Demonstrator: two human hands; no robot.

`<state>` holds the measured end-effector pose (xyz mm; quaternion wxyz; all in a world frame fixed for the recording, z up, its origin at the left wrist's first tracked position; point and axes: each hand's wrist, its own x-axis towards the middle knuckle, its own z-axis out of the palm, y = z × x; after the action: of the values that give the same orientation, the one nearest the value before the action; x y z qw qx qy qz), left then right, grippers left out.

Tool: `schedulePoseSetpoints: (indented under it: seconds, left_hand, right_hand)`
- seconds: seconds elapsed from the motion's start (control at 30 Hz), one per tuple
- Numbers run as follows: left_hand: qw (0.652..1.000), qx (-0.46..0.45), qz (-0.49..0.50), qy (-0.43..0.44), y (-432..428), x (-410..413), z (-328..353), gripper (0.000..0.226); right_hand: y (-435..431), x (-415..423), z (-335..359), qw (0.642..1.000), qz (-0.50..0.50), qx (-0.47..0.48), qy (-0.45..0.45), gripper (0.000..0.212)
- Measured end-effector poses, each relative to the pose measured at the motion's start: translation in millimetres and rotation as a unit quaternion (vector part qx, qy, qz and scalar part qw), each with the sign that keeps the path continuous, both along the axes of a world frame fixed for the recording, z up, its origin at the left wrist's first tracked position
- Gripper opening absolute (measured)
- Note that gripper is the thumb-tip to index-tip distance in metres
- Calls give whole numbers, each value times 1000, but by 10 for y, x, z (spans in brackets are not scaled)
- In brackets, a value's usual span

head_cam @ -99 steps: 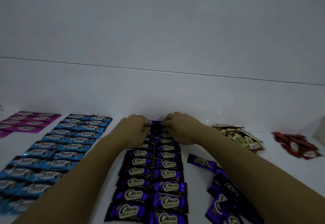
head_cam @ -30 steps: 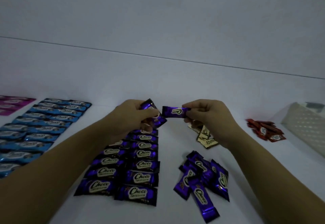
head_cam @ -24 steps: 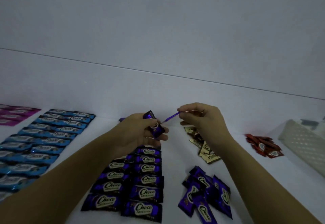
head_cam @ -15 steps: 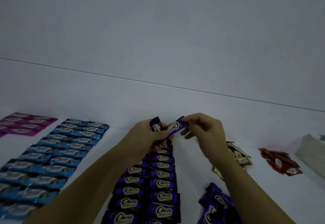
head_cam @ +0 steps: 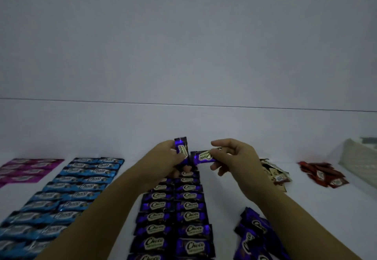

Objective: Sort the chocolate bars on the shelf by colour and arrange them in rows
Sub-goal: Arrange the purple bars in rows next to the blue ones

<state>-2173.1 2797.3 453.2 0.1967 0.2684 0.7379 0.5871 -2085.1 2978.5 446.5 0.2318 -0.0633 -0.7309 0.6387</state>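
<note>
The white shelf runs wide under a plain wall. On it the blue bars lie in two long rows at the left, and the purple rows fill the middle. Pink bars sit far left. A loose purple pile lies by the right forearm, with a white basket, a red pile and a beige pile further back. Above the far end of the purple rows, the left hand grips an upright purple bar. The right hand pinches a level purple bar just beside it.
</note>
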Motion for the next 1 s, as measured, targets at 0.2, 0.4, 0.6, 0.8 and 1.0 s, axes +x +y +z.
schedulePoseSetpoints:
  seconds: [0.2,0.4,0.6,0.8,1.0]
  left_hand:
    - [991,-72,36,107,-23,-163,88,12]
    - [975,-116,33,184,-65,-91,-115,19]
    - [983,-52,70,163,-189,-101,-114,8]
    - [975,-87,153,133,-294,-277,-181,18]
    - [969,-109,205,88,-326,-395,-244,13]
  right_hand:
    - [28,-65,5,999,8,-47,-15,18]
    - [-5,-102,-134,996,12,-63,-56,6]
    - [15,-152,-186,996,8,-49,-71,4]
    - [90,-324,-67,993,0,-18,-114,4]
    - [62,-492,-90,985,11,-36,-168,6]
